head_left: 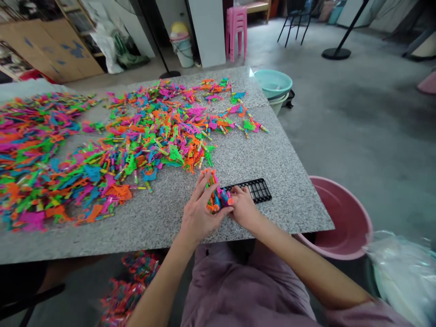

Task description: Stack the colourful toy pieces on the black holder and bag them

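My left hand (200, 210) curves around a row of small plastic toy guns (213, 193) in orange, pink, green and blue, its thumb along their near side. They stand close together at the left end of a black slotted tray (261, 190), partly covering it. My right hand (244, 206) is closed at the right end of the row, over the tray, with its fingertips curled down beside a purple-and-blue toy; what they pinch is hidden. Left of my hands, a large heap of similar toy guns (170, 131), many with yellow-striped tubes, spreads over the speckled stone table (289, 204).
A pink tub (354, 218) stands on the floor off the table's right corner, with clear plastic bags (405, 272) beside it. Bagged colourful toys (126, 290) lie below the front edge. Turquoise basins (274, 81) sit past the far right corner, near stacked pink stools (236, 29).
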